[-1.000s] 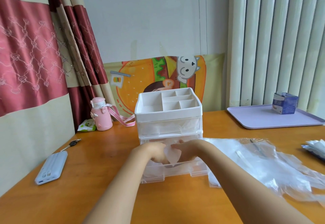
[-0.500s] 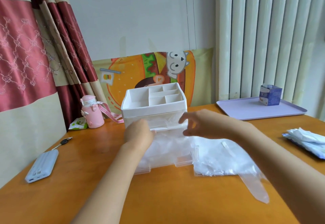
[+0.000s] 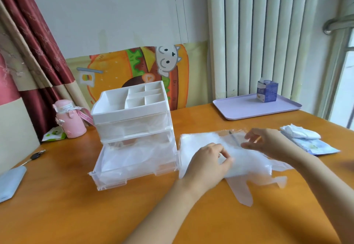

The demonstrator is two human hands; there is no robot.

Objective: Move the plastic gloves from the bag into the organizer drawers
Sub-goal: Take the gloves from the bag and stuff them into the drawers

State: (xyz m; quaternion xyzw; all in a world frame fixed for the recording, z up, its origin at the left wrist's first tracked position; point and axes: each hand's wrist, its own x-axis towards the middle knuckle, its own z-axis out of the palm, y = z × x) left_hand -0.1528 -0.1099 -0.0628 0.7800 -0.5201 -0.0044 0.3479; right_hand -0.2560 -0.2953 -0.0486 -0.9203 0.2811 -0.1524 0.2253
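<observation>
A white organizer [image 3: 132, 108] stands on the table with its lower clear drawer [image 3: 134, 169] pulled out; thin plastic gloves [image 3: 132, 155] lie crumpled inside it. To its right lies the clear bag of plastic gloves [image 3: 199, 144], with loose glove fingers [image 3: 241, 192] sticking out toward me. My left hand [image 3: 208, 161] rests on the bag, its fingers curled and pinching the plastic. My right hand [image 3: 266, 142] holds the bag's far edge between thumb and fingers.
A lilac tray [image 3: 249, 109] with a small blue carton [image 3: 267, 91] sits at the back right. A tissue pack [image 3: 308, 138] lies at the right edge. A pink bottle [image 3: 70, 121], keys [image 3: 35, 156] and a power bank [image 3: 10, 182] are on the left.
Both hands left the open drawer, where they pressed gloves in, and moved right onto the bag. The camera turned to the right with them.
</observation>
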